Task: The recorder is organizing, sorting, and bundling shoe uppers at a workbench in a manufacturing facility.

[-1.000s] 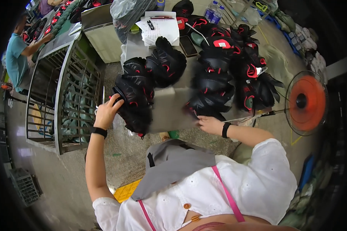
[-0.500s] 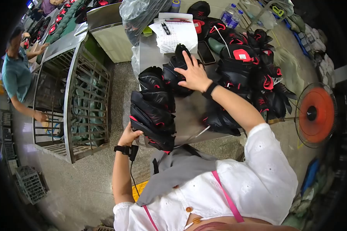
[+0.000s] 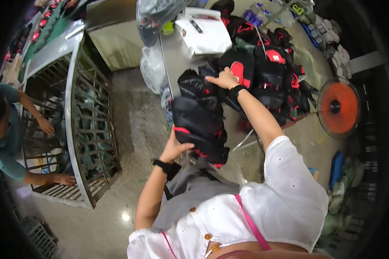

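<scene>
A row of black shoe uppers with red trim (image 3: pixel 199 116) leans together along the left side of the metal table. My left hand (image 3: pixel 176 146) grips the near end of this row, its thumb on top and its fingers partly hidden underneath. My right hand (image 3: pixel 225 80) is at the far end of the row, closed on a black shoe upper with a red patch (image 3: pixel 241 73). Its thumb points left, and its other fingers are mostly hidden. To the right, more black and red shoe uppers (image 3: pixel 268 86) lie in a heap.
Paper sheets (image 3: pixel 205 36) with small black snips (image 3: pixel 196 26) lie at the table's back. Plastic bags (image 3: pixel 153 69) hang by its left edge. A co-worker (image 3: pixel 13 129) reaches into a metal cage cart (image 3: pixel 75 129) on the left. An orange fan (image 3: pixel 339 107) stands right.
My left hand and the near shoe uppers have shifted right and up. My right hand, flat before, has closed on an upper whose red patch now shows. The co-worker has leaned nearer the cart.
</scene>
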Available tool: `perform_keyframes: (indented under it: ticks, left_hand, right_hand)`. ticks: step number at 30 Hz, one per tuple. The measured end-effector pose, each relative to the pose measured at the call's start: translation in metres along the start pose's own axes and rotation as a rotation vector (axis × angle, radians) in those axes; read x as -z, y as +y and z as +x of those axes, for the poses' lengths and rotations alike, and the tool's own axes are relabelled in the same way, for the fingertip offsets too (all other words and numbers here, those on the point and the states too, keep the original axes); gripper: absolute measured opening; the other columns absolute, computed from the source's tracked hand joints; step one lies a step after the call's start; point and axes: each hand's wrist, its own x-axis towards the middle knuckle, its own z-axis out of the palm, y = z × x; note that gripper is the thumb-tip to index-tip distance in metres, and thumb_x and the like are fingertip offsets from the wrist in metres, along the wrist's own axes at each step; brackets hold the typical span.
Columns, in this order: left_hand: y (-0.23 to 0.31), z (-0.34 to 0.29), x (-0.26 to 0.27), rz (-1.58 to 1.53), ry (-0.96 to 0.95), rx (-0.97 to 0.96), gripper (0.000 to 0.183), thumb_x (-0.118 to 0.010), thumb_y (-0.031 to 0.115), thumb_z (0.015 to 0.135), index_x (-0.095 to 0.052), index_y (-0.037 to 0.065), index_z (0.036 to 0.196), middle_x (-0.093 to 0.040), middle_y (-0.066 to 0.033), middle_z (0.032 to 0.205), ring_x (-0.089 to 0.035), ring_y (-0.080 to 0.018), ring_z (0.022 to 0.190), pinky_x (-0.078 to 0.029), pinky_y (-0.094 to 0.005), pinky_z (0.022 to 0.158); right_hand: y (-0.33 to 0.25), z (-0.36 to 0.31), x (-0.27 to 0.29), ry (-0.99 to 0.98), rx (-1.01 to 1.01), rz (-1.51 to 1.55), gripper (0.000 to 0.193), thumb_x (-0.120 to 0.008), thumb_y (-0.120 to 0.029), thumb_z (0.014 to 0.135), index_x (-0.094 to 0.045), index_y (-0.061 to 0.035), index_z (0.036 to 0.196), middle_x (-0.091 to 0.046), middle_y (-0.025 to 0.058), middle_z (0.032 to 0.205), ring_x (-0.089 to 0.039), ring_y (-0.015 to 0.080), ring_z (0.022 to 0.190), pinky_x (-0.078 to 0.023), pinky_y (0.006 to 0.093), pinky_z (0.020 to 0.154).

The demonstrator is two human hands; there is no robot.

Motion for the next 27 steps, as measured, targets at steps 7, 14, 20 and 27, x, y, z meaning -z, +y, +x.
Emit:
perform_keyframes:
  ticks: [7,14,20,27]
  left_hand:
    - [0.011,0.014,0.031,-0.159,-0.181,0.171,0.102,-0.078,-0.005,0.052,-0.020,0.004,0.135,-0.043,-0.0084,0.124,-0.044,-0.0192,0.111,-0.038,-0.0316,0.095]
    - [0.064,0.007,0.042,-0.007,-0.340,-0.020,0.119,-0.078,-0.012,0.044,-0.009,0.005,0.139,-0.038,-0.0121,0.131,-0.041,-0.0212,0.117,-0.038,-0.0327,0.096]
    - [0.148,-0.008,0.104,0.536,-0.103,-0.426,0.090,-0.073,0.003,0.064,-0.020,0.001,0.136,-0.046,-0.0138,0.126,-0.047,-0.0202,0.113,-0.037,-0.0295,0.094]
    - [0.244,0.014,0.190,0.814,0.169,-0.532,0.083,-0.070,-0.003,0.064,-0.025,0.000,0.133,-0.054,-0.0146,0.117,-0.057,-0.0203,0.100,-0.043,-0.0287,0.085]
  right_hand:
    - [-0.001,-0.077,-0.016,0.466,0.285,0.350,0.054,-0.070,-0.042,0.066,-0.059,0.0039,0.093,-0.039,0.0210,0.118,-0.039,0.0380,0.110,-0.029,0.0441,0.097]
    - [-0.031,-0.164,0.013,0.583,0.171,0.749,0.046,-0.071,-0.027,0.068,-0.057,0.0030,0.100,-0.034,0.0209,0.128,-0.035,0.0352,0.117,-0.025,0.0370,0.101]
    - [-0.139,-0.169,0.052,0.446,0.673,1.233,0.084,-0.068,-0.046,0.071,-0.033,0.0056,0.127,-0.038,0.0173,0.130,-0.034,0.0263,0.122,-0.019,0.0371,0.103]
    - [-0.225,-0.064,0.059,0.037,0.930,1.447,0.128,-0.078,-0.056,0.048,-0.003,-0.0063,0.140,-0.013,0.0107,0.142,-0.016,0.0267,0.131,-0.028,0.0424,0.100]
